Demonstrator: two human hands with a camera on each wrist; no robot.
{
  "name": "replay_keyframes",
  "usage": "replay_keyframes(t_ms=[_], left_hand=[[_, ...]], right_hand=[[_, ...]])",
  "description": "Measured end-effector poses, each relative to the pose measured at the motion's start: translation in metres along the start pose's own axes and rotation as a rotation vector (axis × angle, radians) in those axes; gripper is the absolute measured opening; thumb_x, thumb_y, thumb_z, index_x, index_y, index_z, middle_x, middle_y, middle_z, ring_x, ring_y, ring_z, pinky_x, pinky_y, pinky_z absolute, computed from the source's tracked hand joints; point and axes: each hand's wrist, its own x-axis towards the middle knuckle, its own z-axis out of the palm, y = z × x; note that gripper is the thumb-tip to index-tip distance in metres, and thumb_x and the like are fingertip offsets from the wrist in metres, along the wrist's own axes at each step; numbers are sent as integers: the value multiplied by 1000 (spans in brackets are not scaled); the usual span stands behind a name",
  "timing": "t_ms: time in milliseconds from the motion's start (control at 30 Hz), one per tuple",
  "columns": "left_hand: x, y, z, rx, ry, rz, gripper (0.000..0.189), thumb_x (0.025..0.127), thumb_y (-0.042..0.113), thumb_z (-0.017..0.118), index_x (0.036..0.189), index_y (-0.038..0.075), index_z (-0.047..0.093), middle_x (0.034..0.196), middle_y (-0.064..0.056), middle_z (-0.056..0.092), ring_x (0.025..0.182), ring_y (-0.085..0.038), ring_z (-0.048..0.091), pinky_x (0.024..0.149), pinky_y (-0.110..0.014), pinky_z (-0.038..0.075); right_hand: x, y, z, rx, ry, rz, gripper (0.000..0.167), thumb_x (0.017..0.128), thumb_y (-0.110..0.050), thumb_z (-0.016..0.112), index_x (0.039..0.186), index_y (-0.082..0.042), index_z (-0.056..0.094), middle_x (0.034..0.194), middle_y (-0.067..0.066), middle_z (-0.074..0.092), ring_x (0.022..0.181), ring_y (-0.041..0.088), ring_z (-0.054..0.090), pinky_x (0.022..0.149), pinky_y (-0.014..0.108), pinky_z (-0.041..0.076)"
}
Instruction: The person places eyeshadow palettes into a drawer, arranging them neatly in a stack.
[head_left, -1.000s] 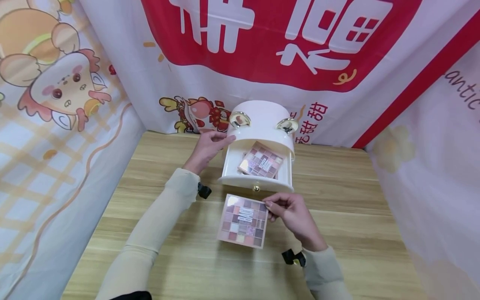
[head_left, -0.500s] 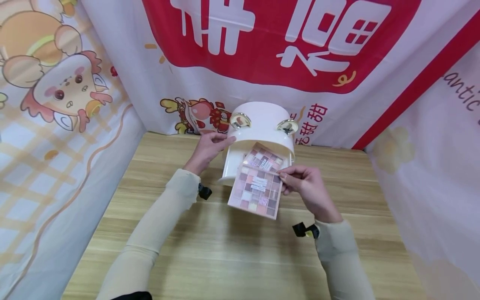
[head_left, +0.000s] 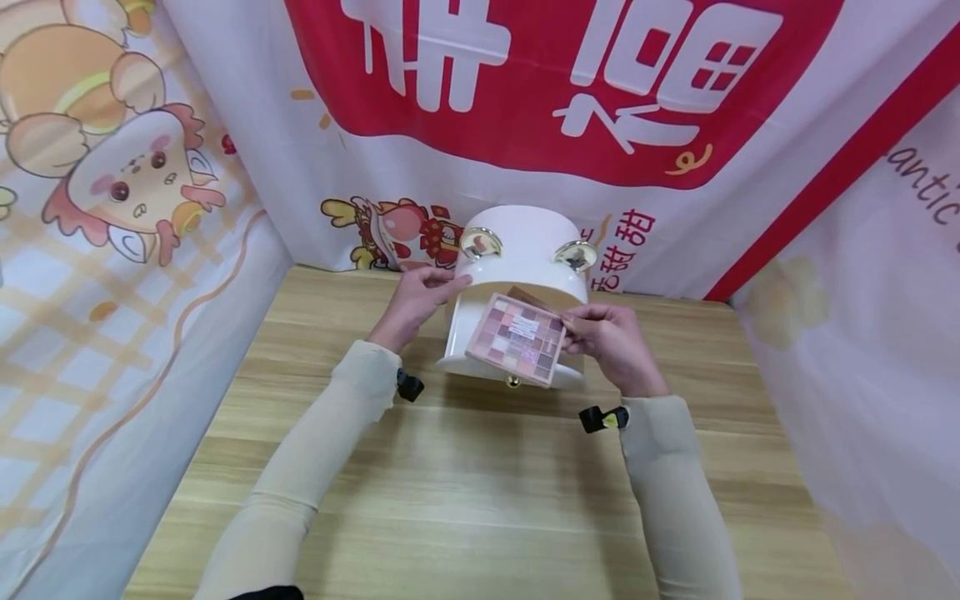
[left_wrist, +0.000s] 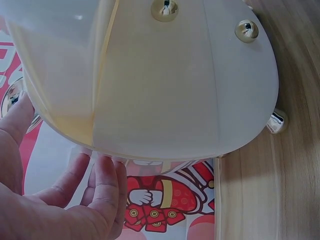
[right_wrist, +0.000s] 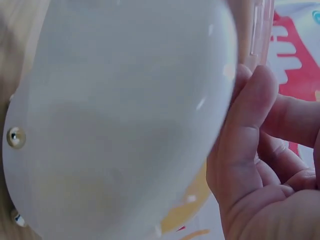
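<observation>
My right hand (head_left: 611, 342) pinches the right edge of a pink eyeshadow palette (head_left: 517, 337), a square with many pastel pans. The palette hangs tilted over the pulled-out drawer (head_left: 454, 364) of a white storage box (head_left: 521, 237). Behind it, a strip of a second palette (head_left: 528, 297) shows inside; the rest is hidden. My left hand (head_left: 420, 302) rests on the box's left side, thumb at the upper front rim. In the left wrist view its fingertips touch the wall (left_wrist: 160, 100). The right wrist view shows the held palette's edge (right_wrist: 256, 37) above my thumb and finger.
Two gold-rimmed round ears (head_left: 481, 242) stand on the box, and a gold knob (head_left: 513, 382) sits on the drawer front. The wooden table (head_left: 465, 500) lies in front. Printed cloth (head_left: 382, 158) hangs close behind and along both sides.
My right hand has carried the palette from in front of the drawer up and over it, now covering most of the palette inside. My left hand has stayed on the box.
</observation>
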Motion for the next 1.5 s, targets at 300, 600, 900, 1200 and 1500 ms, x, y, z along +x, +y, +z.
replay_keyframes(t_ms=[300,600,900,1200,1500], left_hand=[[0,0,0,-2,-2,15,65,76,55,84,121,11,67,122,-5,62,111,-24,57,96,-41,49],[1,0,0,-4,-2,20,64,77,55,83,122,11,67,122,-5,62,112,-24,57,96,-41,49],[2,-1,-1,6,-2,7,65,76,57,83,121,13,67,122,-3,61,111,-23,57,95,-41,48],[1,0,-1,-1,-5,5,67,75,57,84,122,13,66,122,-3,61,111,-23,58,95,-40,49],[1,-1,-1,-14,-5,5,64,75,55,84,121,13,67,121,-3,62,111,-23,58,96,-40,48]], right_hand=[[22,7,-7,43,111,51,15,95,5,62,109,10,65,81,9,70,61,13,65,60,22,56],[32,6,-8,7,159,21,19,95,6,61,113,12,63,79,8,70,60,12,66,61,23,57],[28,11,0,-167,237,-108,16,95,3,64,106,14,67,84,16,68,62,17,66,60,29,59],[26,14,1,-264,263,-168,16,93,-3,71,105,7,72,91,20,70,69,22,69,66,34,60],[23,16,0,-392,321,-214,14,88,-7,78,98,2,75,85,18,71,65,23,68,60,36,60]])
